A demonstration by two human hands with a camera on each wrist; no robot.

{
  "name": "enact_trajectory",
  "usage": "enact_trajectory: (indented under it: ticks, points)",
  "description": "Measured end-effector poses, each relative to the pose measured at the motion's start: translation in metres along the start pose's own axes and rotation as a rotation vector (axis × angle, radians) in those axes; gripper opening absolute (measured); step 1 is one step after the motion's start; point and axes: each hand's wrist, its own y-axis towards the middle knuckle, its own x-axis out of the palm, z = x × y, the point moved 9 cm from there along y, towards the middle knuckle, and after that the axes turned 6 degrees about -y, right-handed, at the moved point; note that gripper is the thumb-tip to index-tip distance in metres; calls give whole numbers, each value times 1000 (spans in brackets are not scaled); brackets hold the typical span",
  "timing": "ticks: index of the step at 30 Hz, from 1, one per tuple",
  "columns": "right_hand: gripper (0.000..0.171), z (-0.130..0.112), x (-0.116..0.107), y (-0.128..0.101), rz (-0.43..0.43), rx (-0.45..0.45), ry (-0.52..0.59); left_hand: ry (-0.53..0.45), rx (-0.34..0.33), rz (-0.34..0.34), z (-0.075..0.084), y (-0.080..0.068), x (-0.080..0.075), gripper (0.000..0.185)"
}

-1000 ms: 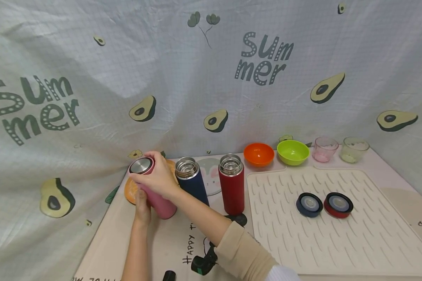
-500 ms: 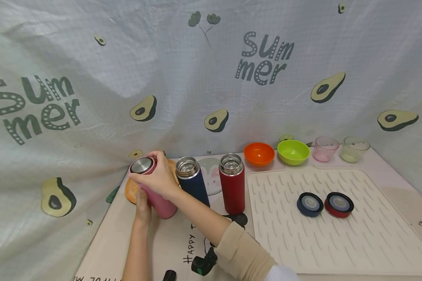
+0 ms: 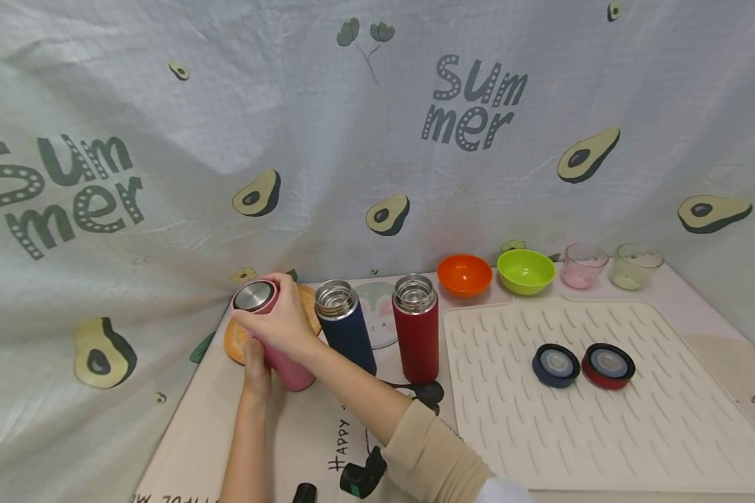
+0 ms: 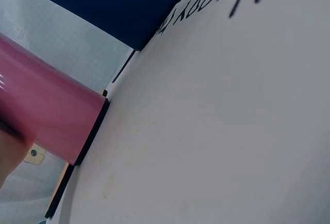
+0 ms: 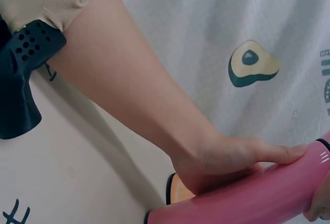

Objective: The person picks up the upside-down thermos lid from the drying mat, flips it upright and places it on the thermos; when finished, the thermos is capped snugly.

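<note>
A pink thermos bottle (image 3: pixel 292 372) stands tilted in the head view, at the left of the table. Its lid (image 3: pixel 255 296) is on and has a round silver top. My left hand (image 3: pixel 255 363) grips the bottle's body from the near side, its fingers partly hidden behind it. Reaching across, my right hand (image 3: pixel 284 318) holds the lid end with the thumb in front and the fingers round the far side. In the right wrist view, the left hand (image 5: pixel 221 159) lies along the pink body, and part of the right hand (image 5: pixel 319 198) shows at the edge.
Uncapped navy (image 3: pixel 347 332) and red (image 3: pixel 416 339) thermos bottles stand right of the hands. Their navy (image 3: pixel 556 365) and red (image 3: pixel 608 365) lids lie on a ribbed mat (image 3: pixel 541 440). Orange (image 3: pixel 464 276) and green (image 3: pixel 526 272) bowls and two glass cups (image 3: pixel 583 265) line the back.
Both hands stay on the pink bottle. The right forearm and the dark wrist mount beneath it have shifted slightly; the bottles and lids have not visibly moved.
</note>
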Motion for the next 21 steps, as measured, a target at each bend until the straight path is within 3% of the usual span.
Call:
enact_trajectory:
  ticks: [9, 17, 21]
  points:
    - [67, -2, 4, 2, -106, 17, 33, -23, -12, -11, 0, 2, 1, 50]
    - [63, 0, -1, 4, 14, -24, -87, -22, -56, -40, -1, 2, 2, 48]
    - [62, 1, 3, 3, -28, -24, -94, -12, -70, -31, -3, 0, 1, 48]
